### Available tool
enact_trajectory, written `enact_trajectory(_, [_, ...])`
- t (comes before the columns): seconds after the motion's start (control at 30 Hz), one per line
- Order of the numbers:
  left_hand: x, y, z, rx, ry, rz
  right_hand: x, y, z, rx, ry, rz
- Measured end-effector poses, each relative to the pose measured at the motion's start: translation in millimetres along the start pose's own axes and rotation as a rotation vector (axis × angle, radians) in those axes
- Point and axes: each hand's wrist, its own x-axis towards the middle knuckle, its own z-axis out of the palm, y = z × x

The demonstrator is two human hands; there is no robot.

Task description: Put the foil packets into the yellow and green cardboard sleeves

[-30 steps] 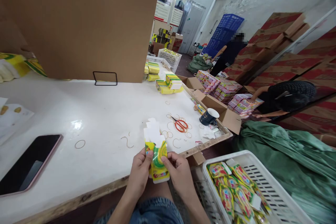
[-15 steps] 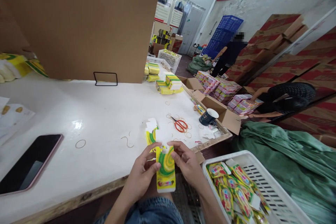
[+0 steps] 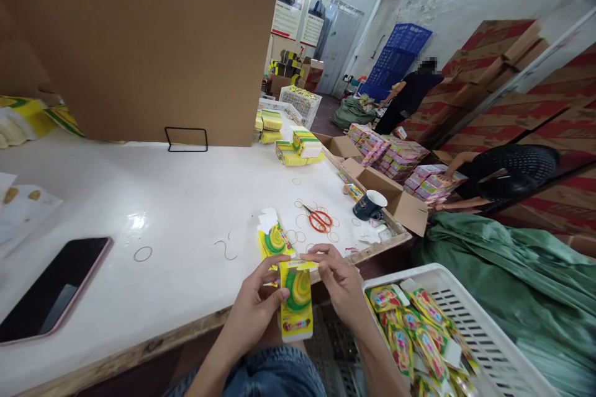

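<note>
Upright over the table's front edge is a small yellow and green carton (image 3: 297, 301) with a swirl print. My left hand (image 3: 261, 294) is closed on its left side, thumb on the front face. My right hand (image 3: 338, 279) is at the carton's top right, its fingers bent over the top flap and pinching there. Directly behind, more yellow-green cartons (image 3: 274, 239) with white flaps lie on the table, partly hidden by my left fingers.
On the white table (image 3: 177, 198) are a phone (image 3: 56, 288), red-handled scissors (image 3: 319, 219), rubber bands, a dark mug (image 3: 370, 205) and stacked yellow cartons (image 3: 300, 146). A white basket (image 3: 470, 298) of filled packets stands at right. Two people work beyond.
The white flap that stood up from the carton's top is now folded down. My right fingers have moved over the top edge, and the thumb has left the front face.
</note>
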Motion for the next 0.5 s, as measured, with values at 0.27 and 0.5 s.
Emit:
enact_trajectory(0.27, [-2, -3, 4.8, 0.142, 0.024, 0.027, 0, -4, 6, -0.055, -0.159, 0.262])
enact_trajectory(0.5, [-1, 1, -0.2, 0.041, 0.074, 0.004, 1, 2, 7, -0.141, -0.139, 0.178])
